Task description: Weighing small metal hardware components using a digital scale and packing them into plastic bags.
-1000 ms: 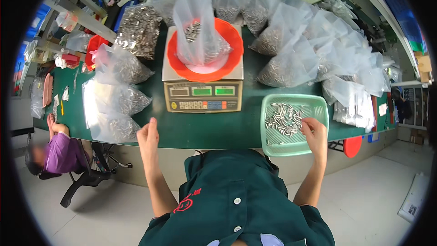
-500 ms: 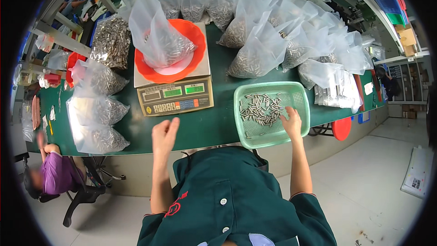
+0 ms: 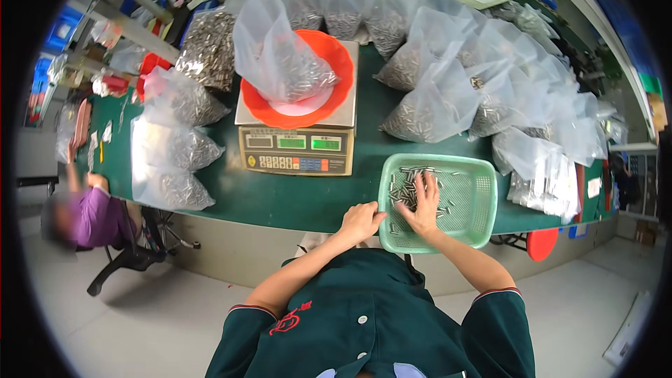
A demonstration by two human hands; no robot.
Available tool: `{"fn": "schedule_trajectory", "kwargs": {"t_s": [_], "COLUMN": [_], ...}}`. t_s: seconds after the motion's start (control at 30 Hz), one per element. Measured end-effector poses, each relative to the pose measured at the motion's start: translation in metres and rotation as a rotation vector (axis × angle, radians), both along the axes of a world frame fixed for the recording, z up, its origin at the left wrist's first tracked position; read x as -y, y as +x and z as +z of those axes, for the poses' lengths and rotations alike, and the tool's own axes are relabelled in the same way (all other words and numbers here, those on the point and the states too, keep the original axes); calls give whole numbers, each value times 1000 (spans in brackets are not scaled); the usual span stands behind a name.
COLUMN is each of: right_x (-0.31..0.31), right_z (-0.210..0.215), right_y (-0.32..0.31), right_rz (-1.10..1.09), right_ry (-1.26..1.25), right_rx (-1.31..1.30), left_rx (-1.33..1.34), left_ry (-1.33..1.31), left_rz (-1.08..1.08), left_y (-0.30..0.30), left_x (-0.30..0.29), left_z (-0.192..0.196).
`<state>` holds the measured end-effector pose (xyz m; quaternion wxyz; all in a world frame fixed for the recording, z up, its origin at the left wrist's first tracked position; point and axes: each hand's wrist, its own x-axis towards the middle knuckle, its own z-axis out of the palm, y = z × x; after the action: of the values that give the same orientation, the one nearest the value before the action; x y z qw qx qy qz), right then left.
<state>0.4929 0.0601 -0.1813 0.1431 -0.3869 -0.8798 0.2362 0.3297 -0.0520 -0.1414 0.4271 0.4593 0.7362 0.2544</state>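
A light green plastic basket (image 3: 483, 199) stands at the table's front edge, with short metal pins (image 3: 406, 180) heaped in its left half. My right hand (image 3: 421, 210) reaches into it, palm down and fingers apart, lying over the pins. Against the basket's left rim is my left hand (image 3: 360, 222), its fingers curled and their tips at the rim. On the digital scale (image 3: 297, 150), left of the basket, an orange-red bowl (image 3: 343, 101) carries a clear plastic bag of pins (image 3: 287, 63). Neither hand touches the scale.
Filled bags (image 3: 427, 115) crowd the back and right of the green table (image 3: 280, 203). More bags of pins (image 3: 178, 185) line its left side, below a bag of brownish metal parts (image 3: 206, 49). A person in purple (image 3: 101, 217) sits at the far left. A red stool (image 3: 542, 243) stands right.
My left hand has moved right, from in front of the scale to the basket's left rim. My right hand has gone from the basket's right side leftward onto the pins. The view has shifted.
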Motion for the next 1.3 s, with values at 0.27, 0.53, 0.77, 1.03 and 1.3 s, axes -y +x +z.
{"fn": "schedule_trajectory", "kwargs": {"t_s": [0.27,0.53,0.77,1.03,1.3], "right_x": [-19,-33,-41,-39,-45], "right_z": [-8,-14,2,21,201], "right_y": [-16,-25,7,16,-102], "right_rz": [401,278,-520,-556,-255], "right_ry": [164,17,-1934,-2207,-2112], "right_rx": [102,-244,-505,-761,-572], "left_rx": [-74,-64,37,-313,-656], "left_ry": [-26,40,418,820,429], "left_rz": [69,174,613,722,637], "left_y": [1,-7,-99,-208,-274], "left_x": [-3,3,20,-21,-65], "left_z": [2,26,116,212,227]}}
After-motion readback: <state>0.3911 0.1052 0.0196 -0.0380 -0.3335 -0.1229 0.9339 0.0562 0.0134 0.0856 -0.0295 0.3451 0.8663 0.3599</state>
